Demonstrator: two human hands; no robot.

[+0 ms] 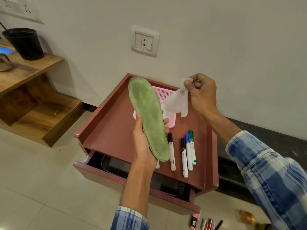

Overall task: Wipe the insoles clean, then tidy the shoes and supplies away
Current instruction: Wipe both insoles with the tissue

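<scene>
Blue check sleeve [269, 176], right arm: over the maroon cabinet's [109, 123] right edge.
Left hand [142, 143]: fingers and thumb curled round the heel half of a green insole [147, 117], held tilted above the cabinet top.
Right hand [202, 95]: thumb and fingers pinch a white wipe [176, 102] hanging above the cabinet's back, just beside the insole.
Pink basket [163, 93]: on the cabinet top, behind the insole.
Markers [187, 153]: on the cabinet top, front right.
Drawer [99, 173]: under the cabinet top, pulled out.

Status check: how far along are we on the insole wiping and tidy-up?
Nothing looks finished. In hand: left hand grips the green insole, blotchy; right hand pinches a white wipe, not touching it. Left: wiping, tidying; markers lie on the cabinet, drawer open. No shoes visible.
</scene>
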